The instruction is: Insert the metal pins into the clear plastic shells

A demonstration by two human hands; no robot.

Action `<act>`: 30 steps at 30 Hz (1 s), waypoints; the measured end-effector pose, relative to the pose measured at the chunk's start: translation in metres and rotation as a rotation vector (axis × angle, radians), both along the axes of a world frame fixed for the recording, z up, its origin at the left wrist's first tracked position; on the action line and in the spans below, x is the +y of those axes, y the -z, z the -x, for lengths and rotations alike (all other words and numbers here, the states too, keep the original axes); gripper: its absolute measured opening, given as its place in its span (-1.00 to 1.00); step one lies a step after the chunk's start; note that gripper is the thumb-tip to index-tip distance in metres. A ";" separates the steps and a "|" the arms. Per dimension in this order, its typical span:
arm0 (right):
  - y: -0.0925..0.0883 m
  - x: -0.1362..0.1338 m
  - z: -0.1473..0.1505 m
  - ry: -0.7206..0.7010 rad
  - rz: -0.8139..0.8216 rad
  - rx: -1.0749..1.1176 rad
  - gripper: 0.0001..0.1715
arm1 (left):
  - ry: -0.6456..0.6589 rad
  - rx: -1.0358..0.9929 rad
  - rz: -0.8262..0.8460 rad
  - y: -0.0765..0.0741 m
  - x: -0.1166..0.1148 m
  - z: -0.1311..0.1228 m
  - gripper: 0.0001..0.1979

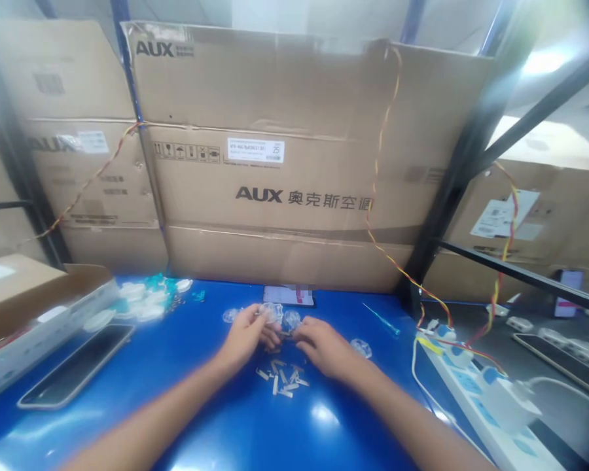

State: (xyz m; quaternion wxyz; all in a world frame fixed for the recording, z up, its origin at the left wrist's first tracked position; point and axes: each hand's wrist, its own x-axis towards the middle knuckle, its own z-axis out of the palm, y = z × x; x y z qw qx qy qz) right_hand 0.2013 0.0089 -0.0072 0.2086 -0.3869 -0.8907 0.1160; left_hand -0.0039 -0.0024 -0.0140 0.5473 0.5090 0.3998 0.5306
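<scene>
Over the middle of the blue table, my left hand (249, 330) pinches a clear plastic part (273, 314) between thumb and fingers. Close on its right, my right hand (321, 343) is closed, its fingertips by another clear plastic piece (291, 320). Whether those fingertips hold that piece or something small is blurred. Below both hands lies a loose pile of small pale metal strips (282, 378). One more clear part (232, 315) rests to the left of my left hand, and a clear faceted part (361, 348) sits beyond my right wrist.
A phone (289, 296) leans at the back. White round parts (144, 301) and teal bits are heaped at left, near a long box (78, 320) and a dark tablet-like device (78, 366). At right are a screwdriver (383, 319) and a power strip (476, 386) with cords.
</scene>
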 end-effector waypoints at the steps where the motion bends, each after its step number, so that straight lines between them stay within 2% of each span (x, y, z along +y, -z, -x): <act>1: 0.000 0.000 0.000 0.004 0.004 0.001 -0.85 | 0.000 0.004 0.000 0.000 0.000 0.000 -0.63; 8: -0.002 -0.004 -0.002 0.022 0.040 -0.029 -0.96 | 0.012 0.016 0.000 0.001 0.000 0.000 -0.62; 15: -0.002 -0.005 -0.001 0.001 -0.004 -0.039 -0.87 | 0.036 0.044 -0.010 0.007 0.002 0.001 -0.61; 17: -0.002 -0.005 0.000 0.004 -0.020 0.013 -0.88 | 0.045 0.056 -0.007 0.007 0.002 0.001 -0.60; 21: -0.008 -0.006 0.005 0.046 -0.019 0.251 -0.86 | 0.085 0.110 -0.026 0.004 0.000 0.000 -0.66; 24: -0.019 -0.008 0.008 0.066 0.118 0.439 -0.83 | 0.110 0.172 -0.059 0.003 -0.004 -0.001 -0.70; 28: -0.028 -0.010 0.013 0.080 0.512 0.720 -0.75 | 0.125 0.258 -0.116 0.005 -0.010 -0.005 -0.69; 30: -0.030 -0.012 0.016 0.069 0.641 0.806 -0.68 | 0.135 0.279 -0.127 0.006 -0.013 -0.007 -0.68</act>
